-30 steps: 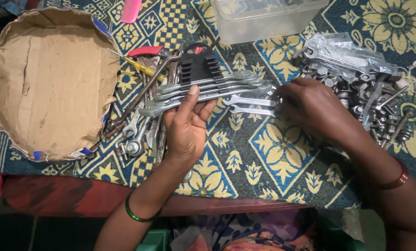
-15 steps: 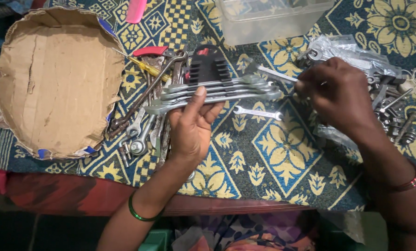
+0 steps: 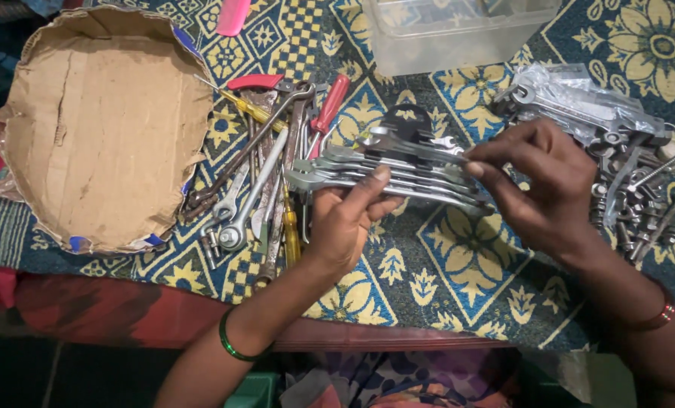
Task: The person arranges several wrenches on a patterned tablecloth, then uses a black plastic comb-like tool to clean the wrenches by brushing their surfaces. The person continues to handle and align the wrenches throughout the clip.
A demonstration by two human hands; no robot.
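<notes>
My left hand (image 3: pixel 349 219) holds a black plastic wrench rack (image 3: pixel 407 125) loaded with several silver spanners (image 3: pixel 398 177), thumb pressed on top of them. My right hand (image 3: pixel 537 185) pinches the end of a small silver spanner (image 3: pixel 417 146) lying across the rack near its top. The rack is lifted a little over a blue and yellow patterned cloth (image 3: pixel 458 257).
A pile of loose hand tools (image 3: pixel 258 177), with red-handled pliers and a yellow screwdriver, lies left of the rack. A torn cardboard tray (image 3: pixel 107 128) sits at far left. Bolts, nuts and bagged spanners (image 3: pixel 624 174) are heaped at right. A clear plastic box (image 3: pixel 458 34) stands at the back.
My right hand picked a small spanner off the cloth and brought it onto the rack. My left hand shifted the rack to the right, uncovering a red-handled tool behind it.
</notes>
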